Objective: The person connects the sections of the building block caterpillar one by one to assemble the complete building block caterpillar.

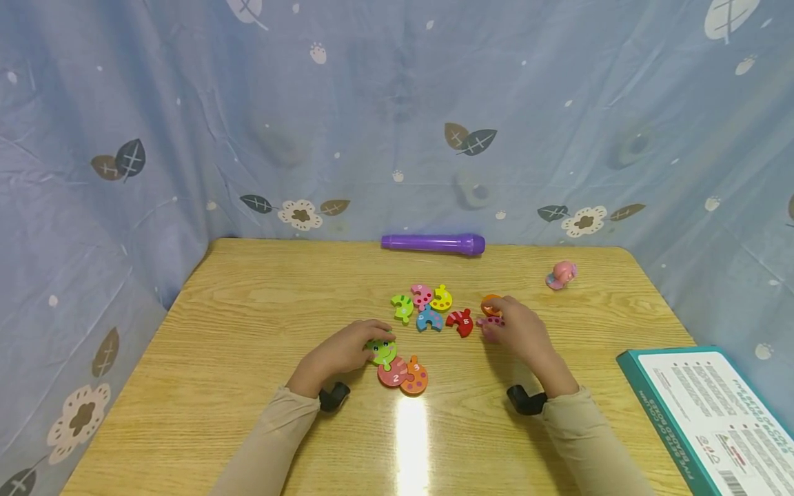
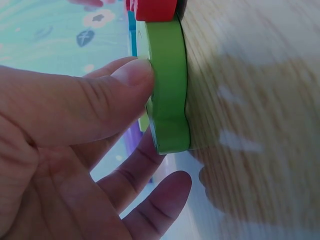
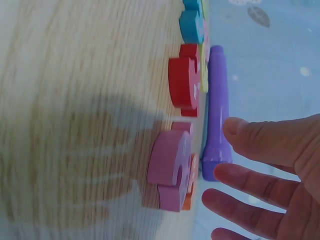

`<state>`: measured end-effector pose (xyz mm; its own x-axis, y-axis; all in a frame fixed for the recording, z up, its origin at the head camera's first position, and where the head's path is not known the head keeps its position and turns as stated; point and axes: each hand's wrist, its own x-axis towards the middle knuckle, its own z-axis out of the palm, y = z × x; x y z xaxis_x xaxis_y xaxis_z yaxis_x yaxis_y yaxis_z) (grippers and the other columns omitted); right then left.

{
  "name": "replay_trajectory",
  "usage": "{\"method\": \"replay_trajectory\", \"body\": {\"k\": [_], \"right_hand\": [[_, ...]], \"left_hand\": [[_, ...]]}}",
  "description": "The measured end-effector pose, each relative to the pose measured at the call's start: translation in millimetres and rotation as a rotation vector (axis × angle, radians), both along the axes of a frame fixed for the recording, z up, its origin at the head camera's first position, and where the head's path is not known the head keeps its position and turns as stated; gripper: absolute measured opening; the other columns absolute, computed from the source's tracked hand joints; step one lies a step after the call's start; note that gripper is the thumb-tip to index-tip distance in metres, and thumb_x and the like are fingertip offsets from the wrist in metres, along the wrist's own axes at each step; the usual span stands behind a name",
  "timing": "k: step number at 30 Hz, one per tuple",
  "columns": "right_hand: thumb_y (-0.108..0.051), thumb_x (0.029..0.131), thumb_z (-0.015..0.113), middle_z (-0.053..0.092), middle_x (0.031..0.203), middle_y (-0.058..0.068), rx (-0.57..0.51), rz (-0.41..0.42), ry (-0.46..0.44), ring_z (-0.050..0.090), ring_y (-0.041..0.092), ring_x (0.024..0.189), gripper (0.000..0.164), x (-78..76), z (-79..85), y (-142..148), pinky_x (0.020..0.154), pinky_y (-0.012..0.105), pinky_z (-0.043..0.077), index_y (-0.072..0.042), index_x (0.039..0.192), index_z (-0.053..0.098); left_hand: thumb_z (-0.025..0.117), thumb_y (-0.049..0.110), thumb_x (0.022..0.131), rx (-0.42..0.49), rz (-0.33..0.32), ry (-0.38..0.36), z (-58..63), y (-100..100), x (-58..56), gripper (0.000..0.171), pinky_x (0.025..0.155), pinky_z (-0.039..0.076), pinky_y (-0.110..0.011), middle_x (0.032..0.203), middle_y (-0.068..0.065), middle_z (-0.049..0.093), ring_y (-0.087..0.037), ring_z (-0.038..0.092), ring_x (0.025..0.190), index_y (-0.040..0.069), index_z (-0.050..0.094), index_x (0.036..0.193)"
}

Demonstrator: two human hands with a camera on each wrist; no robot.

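My left hand (image 1: pixel 346 350) pinches a green smiling caterpillar-head puzzle piece (image 1: pixel 385 354) lying flat on the table. The thumb (image 2: pixel 134 73) lies against its edge in the left wrist view, other fingers behind it. Joined to the head are a red piece marked 2 (image 1: pixel 391 375) and an orange piece marked 3 (image 1: pixel 418 383). My right hand (image 1: pixel 522 331) hovers over a pink piece (image 3: pixel 167 160) and an orange piece (image 1: pixel 493 306), partly covering both. Its fingers are spread in the right wrist view, with nothing between them.
Loose green (image 1: pixel 402 308), pink (image 1: pixel 422 295), yellow (image 1: pixel 442 300), blue (image 1: pixel 429 319) and red (image 1: pixel 461 322) pieces lie between the hands. A purple toy microphone (image 1: pixel 433 243) lies at the back edge. A small pink toy (image 1: pixel 562 274) stands back right, a teal-edged box (image 1: pixel 707 406) front right.
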<state>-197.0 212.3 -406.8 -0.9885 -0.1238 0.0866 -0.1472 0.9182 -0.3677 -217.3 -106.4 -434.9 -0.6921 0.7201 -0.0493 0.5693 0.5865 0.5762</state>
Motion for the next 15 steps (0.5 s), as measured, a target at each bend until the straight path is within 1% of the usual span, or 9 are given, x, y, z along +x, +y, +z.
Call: {"method": "replay_trajectory", "body": {"k": [1, 2, 3, 5, 8, 9, 15], "right_hand": [[-0.011, 0.081, 0.069, 0.061, 0.100, 0.015, -0.001, -0.004, 0.003, 0.054, 0.023, 0.072, 0.033, -1.0, -0.6, 1.3, 0.060, 0.038, 0.048, -0.003, 0.112, 0.063], [-0.010, 0.081, 0.069, 0.061, 0.100, 0.015, -0.004, -0.008, 0.009, 0.054, 0.023, 0.072, 0.033, -2.2, -0.8, 2.5, 0.060, 0.037, 0.048, -0.002, 0.113, 0.063], [-0.010, 0.081, 0.068, 0.061, 0.100, 0.016, -0.006, -0.010, 0.012, 0.054, 0.023, 0.072, 0.033, -3.6, -0.7, 3.7, 0.060, 0.038, 0.047, -0.002, 0.113, 0.063], [-0.009, 0.082, 0.067, 0.060, 0.102, 0.017, -0.014, -0.019, 0.019, 0.056, 0.026, 0.075, 0.034, -6.6, 0.3, 5.7, 0.061, 0.040, 0.049, -0.002, 0.114, 0.062], [-0.010, 0.082, 0.067, 0.060, 0.105, 0.019, -0.022, -0.034, 0.026, 0.059, 0.030, 0.082, 0.036, -10.7, 2.5, 8.8, 0.065, 0.043, 0.051, -0.002, 0.116, 0.060], [-0.010, 0.082, 0.067, 0.060, 0.106, 0.019, -0.023, -0.039, 0.025, 0.059, 0.030, 0.083, 0.036, -11.7, 2.8, 10.1, 0.065, 0.044, 0.051, -0.002, 0.117, 0.060], [-0.007, 0.083, 0.065, 0.060, 0.107, 0.021, -0.043, -0.052, 0.030, 0.060, 0.033, 0.086, 0.034, -10.9, 2.3, 17.0, 0.068, 0.045, 0.051, 0.000, 0.116, 0.060]], "left_hand": [[0.057, -0.007, 0.084, 0.002, 0.000, 0.000, 0.1, -0.2, 0.3, 0.040, 0.103, 0.034, -0.045, 0.131, -0.012, 0.049, -0.031, 0.042, 0.124, 0.003, 0.059, 0.123], [0.057, -0.007, 0.084, -0.002, -0.006, 0.019, 0.2, -0.5, 0.9, 0.040, 0.102, 0.036, -0.045, 0.130, -0.012, 0.050, -0.032, 0.043, 0.123, 0.003, 0.059, 0.123], [0.057, -0.007, 0.084, 0.000, -0.004, 0.022, 0.5, -0.8, 1.3, 0.040, 0.102, 0.036, -0.044, 0.130, -0.013, 0.050, -0.032, 0.043, 0.123, 0.002, 0.059, 0.122], [0.057, -0.007, 0.084, 0.003, -0.004, 0.027, 0.9, -1.4, 1.6, 0.039, 0.102, 0.036, -0.044, 0.130, -0.013, 0.050, -0.032, 0.043, 0.123, 0.002, 0.059, 0.122], [0.056, -0.007, 0.084, 0.004, 0.000, 0.024, 0.6, -1.2, 0.6, 0.039, 0.102, 0.036, -0.044, 0.130, -0.013, 0.050, -0.032, 0.043, 0.123, 0.002, 0.059, 0.122], [0.056, -0.007, 0.084, 0.009, 0.010, 0.004, 0.0, -0.8, 0.0, 0.039, 0.103, 0.035, -0.045, 0.131, -0.012, 0.049, -0.032, 0.042, 0.124, 0.002, 0.059, 0.123], [0.056, -0.008, 0.084, -0.004, 0.018, -0.001, -2.3, 0.0, -1.6, 0.041, 0.104, 0.034, -0.045, 0.132, -0.011, 0.049, -0.031, 0.041, 0.125, 0.004, 0.060, 0.122]]}}
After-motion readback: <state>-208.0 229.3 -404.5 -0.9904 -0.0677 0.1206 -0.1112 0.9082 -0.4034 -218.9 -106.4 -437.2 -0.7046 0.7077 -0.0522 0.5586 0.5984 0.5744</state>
